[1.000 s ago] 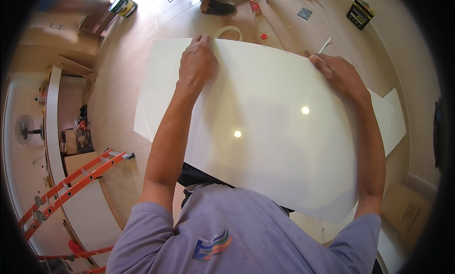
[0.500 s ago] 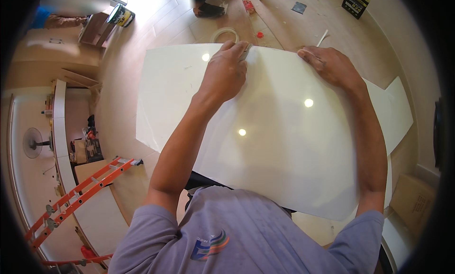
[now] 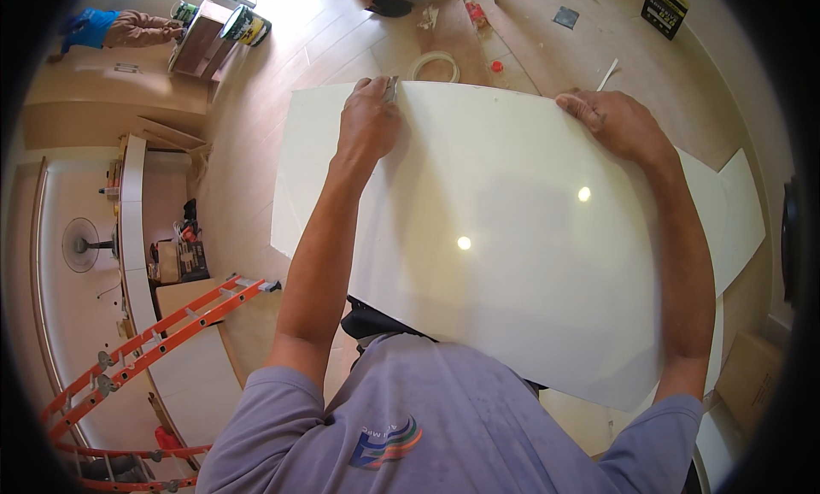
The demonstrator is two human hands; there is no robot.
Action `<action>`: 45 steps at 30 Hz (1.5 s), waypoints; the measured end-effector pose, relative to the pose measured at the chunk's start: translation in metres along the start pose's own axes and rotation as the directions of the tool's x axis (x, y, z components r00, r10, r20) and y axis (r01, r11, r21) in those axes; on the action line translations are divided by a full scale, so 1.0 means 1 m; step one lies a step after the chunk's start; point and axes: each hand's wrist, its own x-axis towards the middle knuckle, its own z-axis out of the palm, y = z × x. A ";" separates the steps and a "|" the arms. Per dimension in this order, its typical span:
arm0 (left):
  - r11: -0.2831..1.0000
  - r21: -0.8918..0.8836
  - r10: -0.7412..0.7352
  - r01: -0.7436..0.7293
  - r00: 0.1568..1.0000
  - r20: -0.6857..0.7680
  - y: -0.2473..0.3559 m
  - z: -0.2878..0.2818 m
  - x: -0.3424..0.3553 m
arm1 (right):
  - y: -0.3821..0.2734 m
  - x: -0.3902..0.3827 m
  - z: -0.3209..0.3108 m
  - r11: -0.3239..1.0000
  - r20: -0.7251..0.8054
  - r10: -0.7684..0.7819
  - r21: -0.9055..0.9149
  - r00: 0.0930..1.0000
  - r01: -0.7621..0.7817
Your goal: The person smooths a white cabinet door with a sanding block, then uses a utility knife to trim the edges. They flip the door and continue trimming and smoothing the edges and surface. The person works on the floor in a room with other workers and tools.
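Observation:
A large glossy white panel (image 3: pixel 504 297) spreads in front of me over my lap. My left hand (image 3: pixel 369 122) is closed at its far edge around a small grey flat piece (image 3: pixel 391 91), too small to identify. My right hand (image 3: pixel 619 126) grips the same edge farther right, thumb on the top face and fingertips mostly hidden. Beyond the edge lie a pale coiled strip (image 3: pixel 433 67), a small red cap (image 3: pixel 496 66) and a thin white strip (image 3: pixel 610 71). More white board (image 3: pixel 730 208) shows under the panel at the right.
An orange ladder (image 3: pixel 149 340) lies at lower left, near a fan (image 3: pixel 79 244) and a pile of tools. Buckets (image 3: pixel 246 24), a person in blue (image 3: pixel 90 30) and another person's shoe (image 3: pixel 384 5) are at the top. A black box (image 3: pixel 664 7) stands by the right wall.
My left hand slid right along the edge, then back left, the small grey piece showing in it. My right hand stays on the edge. The view has shifted slightly.

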 end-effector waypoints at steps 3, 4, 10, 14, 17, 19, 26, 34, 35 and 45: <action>0.997 0.079 0.009 -0.007 1.000 -0.023 0.006 0.004 -0.001 | 0.003 0.001 0.002 1.000 -0.013 0.005 -0.013 1.000 -0.005; 0.996 0.093 0.016 -0.014 1.000 -0.027 0.007 0.008 -0.002 | 0.004 0.002 0.003 1.000 -0.015 0.010 -0.024 1.000 -0.010; 0.983 0.179 0.046 -0.043 0.999 -0.011 0.018 0.013 -0.006 | 0.004 0.004 0.004 0.999 0.000 0.037 0.005 0.999 -0.037; 0.983 0.175 0.046 -0.048 0.999 0.017 0.044 0.013 -0.015 | 0.004 0.004 0.000 0.998 0.041 0.030 0.059 0.999 -0.033; 0.984 0.157 0.081 -0.084 0.996 0.027 0.061 0.018 -0.022 | 0.002 0.004 0.000 0.996 0.040 0.045 0.077 0.998 -0.048; 0.983 0.149 0.108 -0.110 0.994 0.024 0.071 0.024 -0.027 | 0.003 0.003 0.000 0.996 0.025 0.027 0.087 0.999 -0.029; 0.971 0.048 0.231 -0.233 0.972 0.054 0.118 0.043 -0.047 | 0.012 0.009 0.002 0.985 -0.019 -0.070 0.155 0.997 0.072; 0.774 -0.448 0.451 -0.447 0.887 -0.105 0.127 0.019 -0.080 | 0.029 0.008 -0.002 0.993 -0.329 -0.068 0.066 0.942 0.095; 0.747 -0.609 0.332 -0.267 0.943 -0.006 0.115 0.011 -0.086 | 0.028 0.007 0.005 0.980 -0.291 -0.198 -0.088 0.936 0.180; 0.319 -0.930 -0.119 0.181 0.981 0.150 -0.028 -0.049 -0.147 | -0.132 0.011 0.093 0.769 -0.086 -0.545 -0.448 0.834 0.456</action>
